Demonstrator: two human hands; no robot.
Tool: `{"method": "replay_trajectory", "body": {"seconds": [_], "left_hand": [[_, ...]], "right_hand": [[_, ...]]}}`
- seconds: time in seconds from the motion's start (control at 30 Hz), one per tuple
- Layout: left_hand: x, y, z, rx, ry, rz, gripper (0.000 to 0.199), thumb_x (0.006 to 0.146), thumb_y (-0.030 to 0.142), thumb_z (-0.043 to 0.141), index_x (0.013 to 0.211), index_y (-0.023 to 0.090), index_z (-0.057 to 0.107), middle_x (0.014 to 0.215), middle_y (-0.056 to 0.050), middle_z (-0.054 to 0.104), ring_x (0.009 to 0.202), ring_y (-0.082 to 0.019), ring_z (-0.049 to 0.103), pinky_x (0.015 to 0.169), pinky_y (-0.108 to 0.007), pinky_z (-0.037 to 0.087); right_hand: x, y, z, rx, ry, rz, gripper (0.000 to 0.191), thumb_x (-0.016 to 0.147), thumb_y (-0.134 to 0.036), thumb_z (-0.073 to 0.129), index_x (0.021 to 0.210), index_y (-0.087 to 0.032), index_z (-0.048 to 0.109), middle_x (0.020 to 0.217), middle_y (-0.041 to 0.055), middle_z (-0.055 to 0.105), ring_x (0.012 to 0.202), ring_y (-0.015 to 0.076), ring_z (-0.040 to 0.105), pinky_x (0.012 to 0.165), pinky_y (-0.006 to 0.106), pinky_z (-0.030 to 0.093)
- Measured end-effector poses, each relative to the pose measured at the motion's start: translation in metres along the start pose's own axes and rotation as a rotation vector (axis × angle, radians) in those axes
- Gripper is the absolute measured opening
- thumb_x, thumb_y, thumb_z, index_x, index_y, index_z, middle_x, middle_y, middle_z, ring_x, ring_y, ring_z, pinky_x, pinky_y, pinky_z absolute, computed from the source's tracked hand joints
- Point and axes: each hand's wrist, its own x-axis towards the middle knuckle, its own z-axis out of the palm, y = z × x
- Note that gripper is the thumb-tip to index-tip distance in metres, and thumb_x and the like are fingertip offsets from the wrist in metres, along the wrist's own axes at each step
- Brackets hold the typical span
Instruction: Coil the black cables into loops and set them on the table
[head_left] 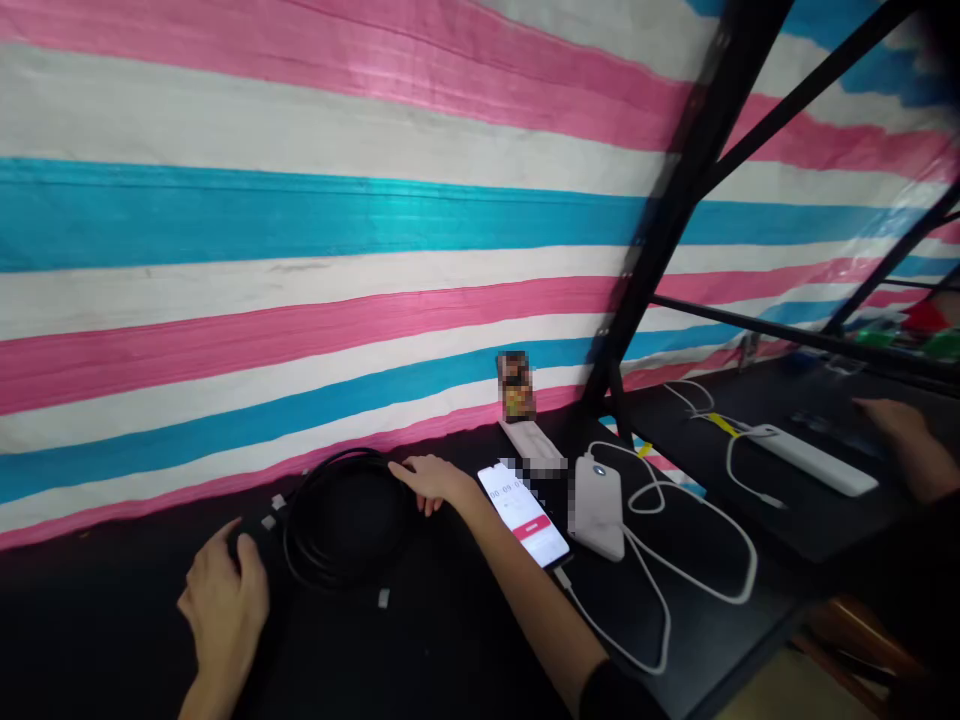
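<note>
A coiled black cable (300, 548) lies on the black table (322, 660). To its left, my left hand (226, 588) is held with thumb and fingers apart and nothing between them. My right hand (426, 482) reaches to the coil's right edge, its fingers partly spread and touching or just over the cable; I see nothing gripped in it. Small grey pieces (278, 502) sit at the coil's left side, and another grey piece (384, 598) rests in front of it.
Right of my forearm are a lit phone (525, 515), a white power bank (598, 505) and looped white cables (664, 620). A black metal frame (660, 235) rises behind. On the neighbouring table, another person's hand (900, 430) is near a white power strip (814, 460).
</note>
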Motion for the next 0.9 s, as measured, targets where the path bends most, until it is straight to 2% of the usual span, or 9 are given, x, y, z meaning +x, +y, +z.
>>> {"method": "replay_trajectory", "body": {"seconds": [0.07,0.17,0.27,0.33,0.4,0.5,0.67,0.77,0.9], "left_hand": [[-0.005,0.010,-0.006,-0.088,0.102,0.111,0.047,0.090,0.042,0.024,0.121,0.014,0.045,0.123,-0.017,0.049,0.116,-0.033,0.042,0.095,-0.050,0.031],[-0.019,0.026,-0.006,-0.142,0.169,0.419,0.037,0.089,0.038,0.032,0.113,0.017,0.051,0.126,-0.013,0.049,0.117,-0.028,0.042,0.098,-0.045,0.028],[-0.034,0.036,0.003,-0.107,0.055,0.681,0.027,0.086,0.034,0.037,0.093,0.021,0.060,0.111,-0.008,0.058,0.106,-0.023,0.051,0.093,-0.038,0.032],[-0.042,0.040,0.012,-0.063,-0.089,0.756,0.027,0.086,0.036,0.038,0.094,0.022,0.061,0.107,-0.007,0.060,0.101,-0.022,0.054,0.089,-0.035,0.035],[-0.046,0.040,0.019,-0.001,-0.182,0.752,0.035,0.085,0.042,0.040,0.109,0.021,0.055,0.113,-0.008,0.057,0.103,-0.023,0.053,0.087,-0.034,0.037],[-0.045,0.038,0.021,0.108,-0.208,0.655,0.044,0.086,0.045,0.040,0.122,0.019,0.044,0.118,-0.010,0.052,0.098,-0.023,0.055,0.079,-0.033,0.042],[-0.032,0.034,0.008,0.220,-0.292,0.341,0.040,0.088,0.043,0.038,0.122,0.022,0.041,0.110,-0.005,0.052,0.081,-0.019,0.060,0.054,-0.026,0.041],[-0.025,0.029,0.002,0.245,-0.296,0.263,0.031,0.085,0.040,0.043,0.108,0.021,0.051,0.105,-0.004,0.052,0.082,-0.019,0.059,0.057,-0.026,0.040],[-0.018,0.016,-0.004,0.278,-0.165,0.174,0.027,0.080,0.033,0.049,0.099,0.016,0.059,0.096,-0.007,0.053,0.089,-0.022,0.055,0.069,-0.029,0.041]], "right_hand": [[0.003,0.003,0.003,0.023,-0.016,-0.015,0.058,0.088,-0.056,0.028,0.118,-0.011,0.051,0.059,0.0082,0.066,0.042,0.0172,0.062,0.043,0.026,0.051],[0.008,0.004,0.009,0.053,0.000,-0.034,0.054,0.090,-0.047,0.033,0.127,-0.009,0.042,0.063,0.0108,0.067,0.043,0.0169,0.063,0.043,0.024,0.051],[0.011,-0.001,0.017,0.103,-0.044,-0.068,0.054,0.090,-0.042,0.035,0.132,-0.007,0.037,0.066,0.0112,0.068,0.044,0.0165,0.063,0.042,0.024,0.051],[0.009,-0.008,0.023,0.151,-0.123,-0.112,0.055,0.091,-0.040,0.036,0.136,-0.011,0.032,0.070,0.0088,0.069,0.047,0.0151,0.064,0.043,0.022,0.052],[0.006,-0.016,0.029,0.224,-0.224,-0.167,0.055,0.092,-0.040,0.036,0.140,-0.016,0.026,0.077,0.0063,0.070,0.052,0.0130,0.065,0.045,0.020,0.052],[0.001,-0.027,0.033,0.328,-0.328,-0.195,0.057,0.091,-0.039,0.038,0.142,-0.018,0.023,0.091,0.0072,0.069,0.059,0.0108,0.066,0.048,0.018,0.052],[-0.003,-0.025,0.023,0.243,-0.271,-0.085,0.055,0.088,-0.032,0.045,0.138,-0.011,0.033,0.089,0.0099,0.068,0.051,0.0092,0.063,0.046,0.016,0.047],[-0.006,-0.018,0.012,0.126,-0.248,-0.014,0.054,0.086,-0.029,0.049,0.135,-0.009,0.036,0.070,0.0060,0.068,0.044,0.0100,0.060,0.043,0.016,0.043],[-0.010,-0.013,0.005,-0.009,-0.228,0.022,0.054,0.088,-0.028,0.046,0.136,-0.009,0.034,0.065,0.0055,0.067,0.050,0.0130,0.064,0.047,0.018,0.044]]}}
